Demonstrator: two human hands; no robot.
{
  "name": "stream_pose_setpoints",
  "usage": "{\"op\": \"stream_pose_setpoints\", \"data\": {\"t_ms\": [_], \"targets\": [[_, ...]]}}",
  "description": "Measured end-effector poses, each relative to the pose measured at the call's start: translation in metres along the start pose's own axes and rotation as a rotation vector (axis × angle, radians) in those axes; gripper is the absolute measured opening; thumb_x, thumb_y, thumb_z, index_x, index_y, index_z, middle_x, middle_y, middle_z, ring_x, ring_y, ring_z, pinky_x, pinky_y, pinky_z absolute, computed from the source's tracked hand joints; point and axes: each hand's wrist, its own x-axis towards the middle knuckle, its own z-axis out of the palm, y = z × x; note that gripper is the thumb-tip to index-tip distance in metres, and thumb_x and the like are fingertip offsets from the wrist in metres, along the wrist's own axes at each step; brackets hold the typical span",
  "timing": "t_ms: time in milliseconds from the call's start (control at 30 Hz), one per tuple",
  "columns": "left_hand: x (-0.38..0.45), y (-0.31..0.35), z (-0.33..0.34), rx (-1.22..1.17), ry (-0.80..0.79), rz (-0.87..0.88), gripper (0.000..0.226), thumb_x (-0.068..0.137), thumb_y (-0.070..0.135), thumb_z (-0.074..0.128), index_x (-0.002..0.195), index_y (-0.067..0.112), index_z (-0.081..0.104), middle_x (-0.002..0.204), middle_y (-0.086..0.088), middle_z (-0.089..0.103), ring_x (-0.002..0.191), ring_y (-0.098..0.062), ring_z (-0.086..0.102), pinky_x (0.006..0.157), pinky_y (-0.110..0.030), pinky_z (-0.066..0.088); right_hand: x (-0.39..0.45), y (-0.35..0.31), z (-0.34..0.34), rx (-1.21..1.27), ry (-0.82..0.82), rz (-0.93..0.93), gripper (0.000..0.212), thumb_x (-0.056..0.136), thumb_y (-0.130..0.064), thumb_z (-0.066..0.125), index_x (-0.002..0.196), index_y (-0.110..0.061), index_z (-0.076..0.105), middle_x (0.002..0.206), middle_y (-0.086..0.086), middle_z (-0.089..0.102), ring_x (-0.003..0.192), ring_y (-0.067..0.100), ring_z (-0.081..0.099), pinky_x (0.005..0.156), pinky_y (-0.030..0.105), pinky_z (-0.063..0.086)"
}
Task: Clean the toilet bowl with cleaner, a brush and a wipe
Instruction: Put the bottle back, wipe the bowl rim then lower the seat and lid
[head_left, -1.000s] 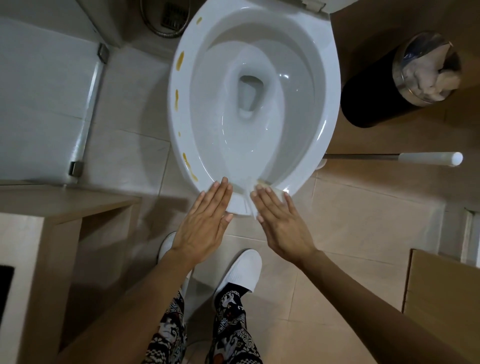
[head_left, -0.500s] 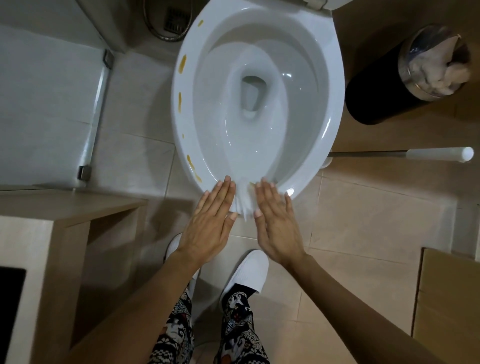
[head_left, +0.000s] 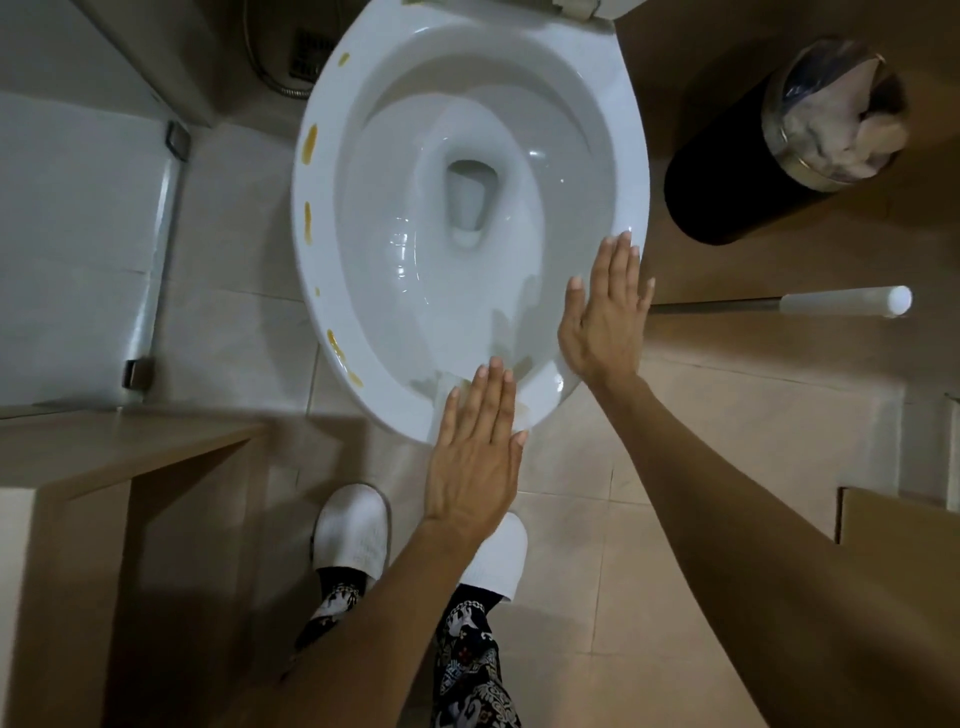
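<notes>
While both hands lie flat with fingers straight, a person leans over the toilet bowl.
Left hand rests on the near rim holding nothing; right hand lies flat along the right rim, holding nothing. Yellow smears dot the left rim.

right hand: was at front lip of toilet bowl beside the left, fingers flat; now up along bowl's right rim, fingertips on the rim edge, palm down, fingers straight.
left hand: was left of the wipe; now further right on front lip, flat, fingers straight, just right of the wipe strip.
hands gap: were near each other w/ wipe between; now well apart.
wipe: no longer between the hands; thin white strip shows at left hand's left edge.
view: cam shifted, bowl sits more to centre.
</notes>
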Motion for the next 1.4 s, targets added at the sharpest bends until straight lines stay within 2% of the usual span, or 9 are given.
{"op": "stream_pose_setpoints", "data": {"t_ms": [167,267,533,667,933,1033,1100,1233,1400], "targets": [[0.007,0.012,0.008,-0.034,0.01,-0.257,0.067,0.101,0.042,0.002,0.147,-0.001,0.024,0.155,-0.019,0.021,0.144,-0.026,0.014,0.117,-0.04,0.005,0.035,-0.005,0.0,-0.031,0.045,0.056,0.064,0.101,-0.045,0.019,0.154,-0.012,0.004,0.162,0.005,-0.002,0.149,0.019,-0.006,0.118,0.044,-0.005],[0.012,0.016,0.013,-0.054,0.017,-0.352,0.064,0.101,0.04,0.003,0.149,0.001,0.02,0.156,-0.017,0.017,0.145,-0.027,0.011,0.117,-0.042,0.007,0.035,-0.006,0.003,-0.034,0.064,0.062,0.066,0.101,-0.047,0.02,0.154,-0.012,0.003,0.162,0.005,-0.001,0.149,0.019,-0.005,0.12,0.042,-0.003],[-0.012,-0.011,0.008,-0.053,0.031,-0.259,0.055,0.102,0.033,0.006,0.15,0.009,0.015,0.158,-0.007,0.015,0.147,-0.017,0.005,0.118,-0.037,0.004,0.036,-0.008,0.002,-0.105,0.045,0.036,0.07,0.1,-0.047,0.019,0.153,-0.005,0.0,0.161,0.011,-0.004,0.149,0.022,-0.007,0.121,0.038,-0.003],[-0.014,-0.019,0.002,-0.083,0.005,-0.258,0.054,0.101,0.031,0.016,0.15,0.01,0.015,0.158,-0.006,0.015,0.145,-0.017,0.013,0.118,-0.034,0.003,0.037,-0.007,0.001,-0.092,0.045,0.027,0.071,0.1,-0.047,0.02,0.153,-0.005,0.001,0.161,0.012,-0.003,0.149,0.023,-0.006,0.121,0.039,-0.002],[-0.008,-0.03,-0.002,-0.097,0.025,-0.349,0.054,0.102,0.032,0.004,0.151,0.01,0.002,0.158,-0.008,0.013,0.145,-0.019,0.01,0.118,-0.035,0.002,0.037,-0.006,0.002,-0.056,0.053,0.014,0.07,0.1,-0.045,0.022,0.153,-0.005,0.001,0.161,0.011,-0.004,0.149,0.023,-0.006,0.121,0.04,-0.001],[0.004,-0.046,-0.008,-0.092,0.048,-0.381,0.057,0.101,0.032,0.001,0.151,0.006,0.011,0.157,-0.01,0.016,0.145,-0.021,0.013,0.118,-0.035,0.004,0.037,-0.006,0.002,-0.049,0.064,0.009,0.07,0.1,-0.045,0.022,0.153,-0.005,0.001,0.161,0.012,-0.004,0.149,0.023,-0.006,0.121,0.041,-0.001],[0.014,-0.06,-0.013,-0.073,0.065,-0.396,0.057,0.101,0.032,0.001,0.149,0.003,0.011,0.158,-0.011,0.011,0.146,-0.021,0.01,0.118,-0.036,0.002,0.037,-0.005,0.003,-0.052,0.07,0.006,0.07,0.1,-0.045,0.022,0.153,-0.005,0.0,0.161,0.012,-0.004,0.149,0.023,-0.006,0.121,0.041,0.0],[0.024,-0.08,-0.02,-0.095,0.031,-0.37,0.057,0.096,0.032,0.005,0.148,0.009,-0.004,0.157,-0.003,-0.01,0.145,-0.015,-0.01,0.117,-0.031,-0.012,0.037,-0.006,0.003,-0.062,0.07,0.004,0.07,0.1,-0.044,0.023,0.153,-0.005,0.0,0.161,0.012,-0.004,0.149,0.023,-0.006,0.121,0.041,0.0],[0.006,-0.073,-0.018,-0.144,0.042,-0.348,0.056,0.1,0.03,0.013,0.149,0.007,0.0,0.158,-0.006,-0.006,0.146,-0.015,-0.009,0.117,-0.028,-0.012,0.037,-0.006,0.003,-0.065,0.072,0.003,0.07,0.1,-0.043,0.024,0.153,-0.004,0.0,0.161,0.013,-0.004,0.149,0.024,-0.006,0.121,0.041,0.0]]}}
